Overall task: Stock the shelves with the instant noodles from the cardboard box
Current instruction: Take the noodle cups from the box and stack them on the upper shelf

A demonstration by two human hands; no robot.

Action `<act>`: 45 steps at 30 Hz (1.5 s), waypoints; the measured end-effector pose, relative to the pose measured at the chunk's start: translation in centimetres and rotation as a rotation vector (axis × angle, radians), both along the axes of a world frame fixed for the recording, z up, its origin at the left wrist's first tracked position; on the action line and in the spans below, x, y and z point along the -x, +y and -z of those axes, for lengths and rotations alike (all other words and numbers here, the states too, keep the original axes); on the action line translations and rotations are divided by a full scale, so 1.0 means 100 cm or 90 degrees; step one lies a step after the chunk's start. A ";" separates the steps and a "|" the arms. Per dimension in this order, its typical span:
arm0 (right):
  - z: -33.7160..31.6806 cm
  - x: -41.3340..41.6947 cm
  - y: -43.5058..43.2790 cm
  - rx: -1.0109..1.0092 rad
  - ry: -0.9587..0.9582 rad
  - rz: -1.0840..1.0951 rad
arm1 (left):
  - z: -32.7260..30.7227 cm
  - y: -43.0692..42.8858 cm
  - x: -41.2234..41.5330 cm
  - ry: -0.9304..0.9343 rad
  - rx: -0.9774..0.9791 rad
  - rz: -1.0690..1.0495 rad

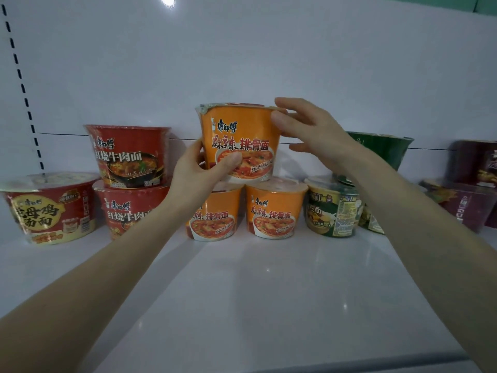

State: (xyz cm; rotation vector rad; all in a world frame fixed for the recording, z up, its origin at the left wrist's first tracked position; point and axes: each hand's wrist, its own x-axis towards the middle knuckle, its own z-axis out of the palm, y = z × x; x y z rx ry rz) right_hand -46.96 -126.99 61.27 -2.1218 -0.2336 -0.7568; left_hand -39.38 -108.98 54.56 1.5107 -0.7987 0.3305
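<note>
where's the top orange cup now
Head view centre: the top orange cup is above two orange cups, left hand gripping it, right hand at its rim.

Your left forearm runs from 8 o'clock toward 1 o'clock. Your left hand (pixel 199 170) curls round the lower left of the orange cup (pixel 239 130), thumb across its front. Your right forearm runs from 4 o'clock toward 11 o'clock. Your right hand (pixel 309 130) is loosely spread, fingers fairly straight, thumb touching the cup's upper right side.
</note>
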 end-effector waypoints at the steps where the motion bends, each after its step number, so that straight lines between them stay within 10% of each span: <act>1: -0.002 -0.002 0.004 0.014 -0.002 0.000 | -0.001 -0.001 0.001 0.000 0.003 0.006; 12: 0.003 -0.023 0.000 -0.080 -0.104 0.041 | 0.009 0.003 0.029 -0.176 -0.134 -0.232; 21: 0.017 -0.047 -0.005 -0.071 -0.073 0.070 | 0.079 0.008 0.036 -0.182 -0.685 0.089; 45: 0.028 -0.064 -0.007 -0.038 -0.013 0.093 | 0.084 0.008 0.037 -0.184 -0.676 0.096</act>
